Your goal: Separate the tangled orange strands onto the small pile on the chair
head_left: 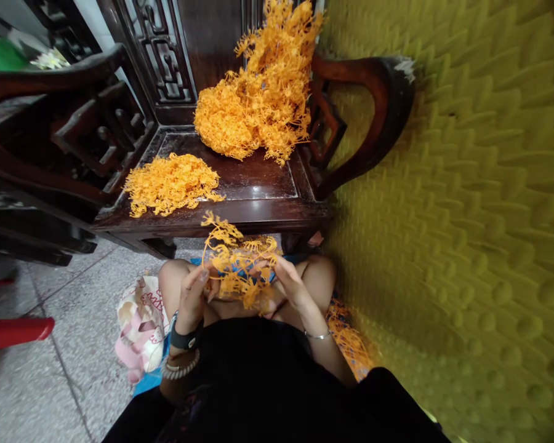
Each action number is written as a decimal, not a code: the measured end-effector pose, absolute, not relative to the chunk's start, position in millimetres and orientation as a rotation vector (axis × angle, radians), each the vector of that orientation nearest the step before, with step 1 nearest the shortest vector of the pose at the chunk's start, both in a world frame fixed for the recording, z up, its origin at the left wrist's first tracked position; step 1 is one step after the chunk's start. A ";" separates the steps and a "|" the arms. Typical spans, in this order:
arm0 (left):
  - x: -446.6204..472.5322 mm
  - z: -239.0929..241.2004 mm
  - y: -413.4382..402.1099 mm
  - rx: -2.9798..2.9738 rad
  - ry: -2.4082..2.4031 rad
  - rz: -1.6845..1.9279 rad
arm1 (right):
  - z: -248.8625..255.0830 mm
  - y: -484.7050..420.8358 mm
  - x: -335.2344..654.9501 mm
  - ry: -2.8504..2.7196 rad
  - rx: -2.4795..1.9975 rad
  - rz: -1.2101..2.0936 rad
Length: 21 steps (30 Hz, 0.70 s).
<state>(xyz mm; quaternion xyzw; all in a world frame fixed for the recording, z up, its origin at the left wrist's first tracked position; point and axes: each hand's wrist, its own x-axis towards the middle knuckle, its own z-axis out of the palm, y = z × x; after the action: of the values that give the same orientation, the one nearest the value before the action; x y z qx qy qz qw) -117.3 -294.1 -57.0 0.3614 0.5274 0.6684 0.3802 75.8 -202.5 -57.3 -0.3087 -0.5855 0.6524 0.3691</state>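
Note:
A thin branching strand of orange plastic flower-like pieces [233,284] hangs above my lap, stretched between both hands. My left hand [194,296] pinches its left side with thumb and fingers. At the right side my right hand [292,284] has its fingers closed on the same strand; the fingertips are partly hidden by the orange pieces. In front of me, on the dark wooden chair's seat [258,206], lies a low heap of loose orange pieces [173,183]. Behind it, a much bigger tangled pile of orange strands [263,98] leans against the backrest and right armrest.
A yellow-green embossed wall covering [452,215] rises close on my right, with more orange strands [351,338] on the floor beside it. A white and pink bag [141,332] sits by my left knee. A red stool leg [18,332] juts in at far left.

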 end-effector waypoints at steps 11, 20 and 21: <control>-105.1 -39.8 -291.6 1.656 1.323 1.251 | -23.5 -202.5 64.9 -1.789 -0.750 1.273; -94.4 -58.5 -292.1 1.602 1.454 1.208 | -25.4 -218.0 58.0 -1.563 -0.906 1.415; -97.6 -57.0 -291.7 1.577 1.476 1.245 | -25.7 -217.1 59.4 -1.571 -0.914 1.389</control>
<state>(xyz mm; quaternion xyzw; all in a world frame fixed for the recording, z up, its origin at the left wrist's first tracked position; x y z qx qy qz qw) -97.6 -291.7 -57.0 0.5997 0.5611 0.4734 0.3186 59.4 -217.1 -25.7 -0.3636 -0.6250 0.5526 0.4144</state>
